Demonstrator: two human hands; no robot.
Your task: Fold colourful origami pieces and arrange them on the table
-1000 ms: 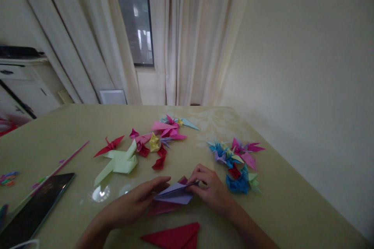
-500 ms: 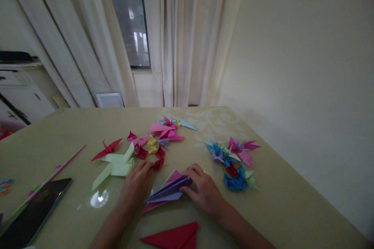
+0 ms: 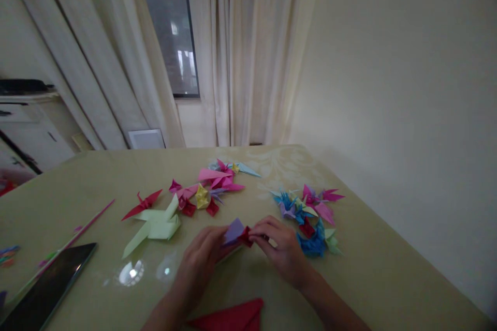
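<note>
My left hand (image 3: 202,258) and my right hand (image 3: 281,248) meet over the table (image 3: 97,181), both with fingers pinched. Between them sits a lilac folded paper (image 3: 234,231) with a small red folded piece (image 3: 246,237) tucked against it. The left fingers grip the lilac paper from the left; the right fingertips pinch the red piece from the right. A pink sheet shows just under the left hand.
Folded paper figures lie in two heaps: pink, yellow and red ones (image 3: 212,189) ahead, blue and magenta ones (image 3: 310,217) to the right. A pale green pinwheel shape (image 3: 157,223), a red crane (image 3: 142,202), a dark tablet (image 3: 44,289) and a red triangle (image 3: 233,316) lie nearby.
My left hand picked a small red piece from the heap and came back to the lilac paper. The paper now stands more upright between both hands. The camera shifted slightly.
</note>
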